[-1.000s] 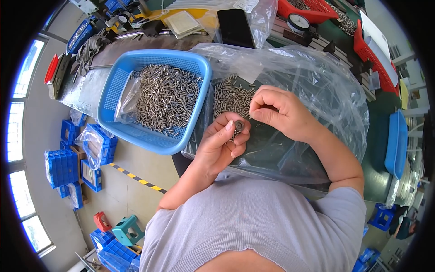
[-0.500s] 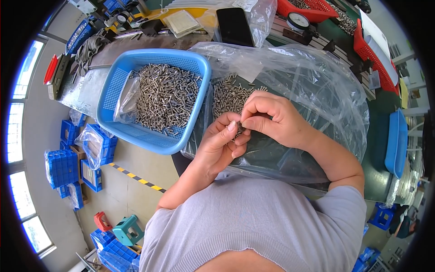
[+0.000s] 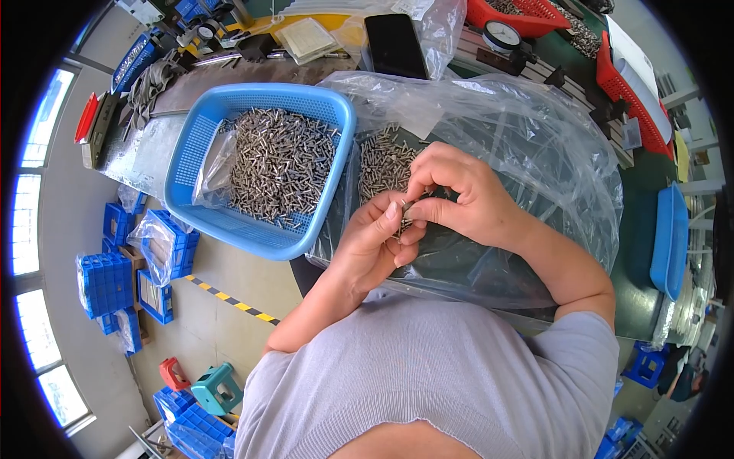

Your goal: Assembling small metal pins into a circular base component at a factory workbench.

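Note:
My left hand (image 3: 373, 239) is curled closed around a few small silvery metal pins (image 3: 406, 221), held between thumb and fingers. Against them, my right hand (image 3: 465, 197) pinches with thumb and forefinger at a pin's end; the fingertips partly hide it. Just beyond both hands, a loose pile of metal pins (image 3: 381, 162) lies on a clear plastic bag (image 3: 535, 141) spread over the dark green tabletop. To the left stands a blue plastic basket (image 3: 348, 145) with a large heap of similar pins (image 3: 281, 164) and a crumpled clear bag (image 3: 217, 168) inside.
Beyond the plastic lie a black phone (image 3: 395, 46) and a dial gauge (image 3: 503, 36). Red baskets (image 3: 638, 99) and a blue tray (image 3: 669, 241) line the right side. Blue crates (image 3: 105, 283) and a green stool (image 3: 217, 389) stand on the floor at left.
My right hand's fingers have shifted slightly, with the forefinger lifted and more of the pins showing between the hands. My left hand stays nearly in place.

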Motion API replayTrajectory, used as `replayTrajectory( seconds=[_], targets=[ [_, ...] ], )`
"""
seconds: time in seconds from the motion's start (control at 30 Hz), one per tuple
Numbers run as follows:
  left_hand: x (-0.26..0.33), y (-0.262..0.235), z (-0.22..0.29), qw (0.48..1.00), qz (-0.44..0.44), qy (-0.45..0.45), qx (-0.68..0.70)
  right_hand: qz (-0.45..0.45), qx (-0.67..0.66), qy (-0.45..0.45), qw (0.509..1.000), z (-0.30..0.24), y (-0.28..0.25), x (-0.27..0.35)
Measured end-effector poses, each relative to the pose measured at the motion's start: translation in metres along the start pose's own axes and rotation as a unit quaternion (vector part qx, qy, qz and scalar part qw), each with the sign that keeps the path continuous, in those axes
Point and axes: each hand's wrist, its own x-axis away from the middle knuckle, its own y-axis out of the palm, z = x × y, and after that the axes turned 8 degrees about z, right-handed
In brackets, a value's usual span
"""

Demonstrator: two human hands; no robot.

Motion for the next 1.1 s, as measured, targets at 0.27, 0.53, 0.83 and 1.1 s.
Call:
replayTrajectory(
  seconds=[0.27, 0.53, 0.83, 1.1],
  targets=[
    [0.000, -0.004, -0.002, 0.999, -0.015, 0.034, 0.032, -0.027, -0.019, 0.037, 0.999, -0.002, -0.018, -0.002],
    [0.000, -0.004, -0.001, 0.998, -0.032, 0.033, 0.034, -0.066, 0.230, -0.040, 0.970, 0.014, -0.023, 0.002],
    [0.000, -0.003, -0.001, 0.998, -0.032, 0.028, 0.039, -0.041, 0.279, -0.080, 0.956, 0.019, -0.010, 0.003],
    [0.001, -0.004, -0.001, 0.998, -0.034, 0.034, 0.047, -0.042, 0.198, -0.025, 0.979, 0.012, -0.016, 0.000]
  ],
)
